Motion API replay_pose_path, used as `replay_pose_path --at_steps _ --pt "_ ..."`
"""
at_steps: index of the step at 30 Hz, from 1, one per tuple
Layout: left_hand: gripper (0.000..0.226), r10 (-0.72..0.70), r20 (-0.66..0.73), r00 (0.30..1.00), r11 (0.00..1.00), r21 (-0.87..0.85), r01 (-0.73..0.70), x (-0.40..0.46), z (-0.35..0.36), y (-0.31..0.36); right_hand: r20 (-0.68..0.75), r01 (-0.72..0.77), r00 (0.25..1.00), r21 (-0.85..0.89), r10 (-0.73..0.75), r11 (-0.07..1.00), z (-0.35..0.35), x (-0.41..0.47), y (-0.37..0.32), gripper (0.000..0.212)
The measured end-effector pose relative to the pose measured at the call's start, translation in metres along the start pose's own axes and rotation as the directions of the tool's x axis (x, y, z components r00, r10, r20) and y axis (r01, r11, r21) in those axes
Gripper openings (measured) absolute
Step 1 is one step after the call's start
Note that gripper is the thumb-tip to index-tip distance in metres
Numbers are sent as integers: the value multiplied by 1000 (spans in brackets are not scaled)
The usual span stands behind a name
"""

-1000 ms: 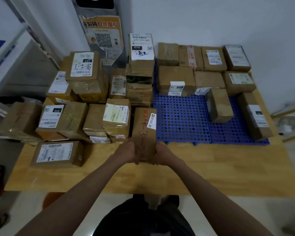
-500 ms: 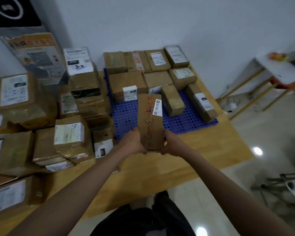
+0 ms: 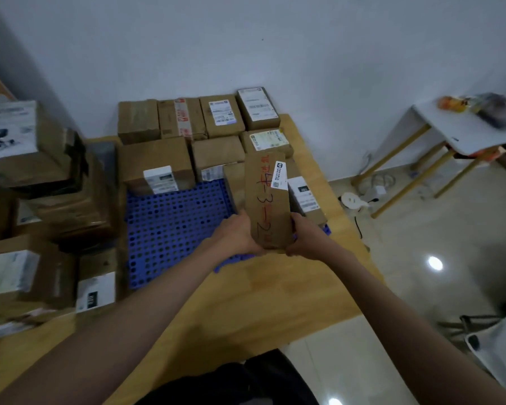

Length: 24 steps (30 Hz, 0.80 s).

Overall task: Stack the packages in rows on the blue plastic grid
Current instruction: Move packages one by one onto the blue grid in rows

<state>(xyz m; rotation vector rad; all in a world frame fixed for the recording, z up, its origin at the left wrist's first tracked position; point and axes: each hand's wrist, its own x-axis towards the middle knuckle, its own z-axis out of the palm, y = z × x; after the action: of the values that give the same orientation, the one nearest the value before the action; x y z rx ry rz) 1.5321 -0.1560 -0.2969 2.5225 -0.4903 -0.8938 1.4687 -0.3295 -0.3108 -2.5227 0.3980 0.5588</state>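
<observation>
Head view, package: a long, narrow cardboard package (image 3: 268, 200) with red handwriting and a small white label, held in the air over the right part of the blue plastic grid (image 3: 173, 226) on the table (image 3: 246, 296).
Head view, grip: left hand (image 3: 238, 236) and right hand (image 3: 306, 236) clasp the near end from opposite sides, fingers curled round its edges.
Head view, rows: boxes already stand along the grid's far side; an open blue patch lies near left.
Handling: probably stiff and fairly light; the taped skin may be slick.
Hold: the long sides suit best; a near-end hold lets the far end droop.
</observation>
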Motion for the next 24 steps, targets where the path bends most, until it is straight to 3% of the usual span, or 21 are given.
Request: replay_pose_path --at_steps 4,13,18,24 --pt "102 -31 -17 999 999 -29 31 37 14 37 57 43 997 -6 -42 999 -30 31 43 86" --pt "99 -151 -10 988 977 -150 148 91 34 68 191 120 974 2 -118 993 -65 92 85 92" --pt "85 -113 -43 993 974 -203 102 102 38 60 217 163 963 -12 -156 987 -55 113 89 92" --pt "62 -207 7 978 966 -155 205 117 39 47 243 184 954 -12 -175 983 -40 130 90 88"
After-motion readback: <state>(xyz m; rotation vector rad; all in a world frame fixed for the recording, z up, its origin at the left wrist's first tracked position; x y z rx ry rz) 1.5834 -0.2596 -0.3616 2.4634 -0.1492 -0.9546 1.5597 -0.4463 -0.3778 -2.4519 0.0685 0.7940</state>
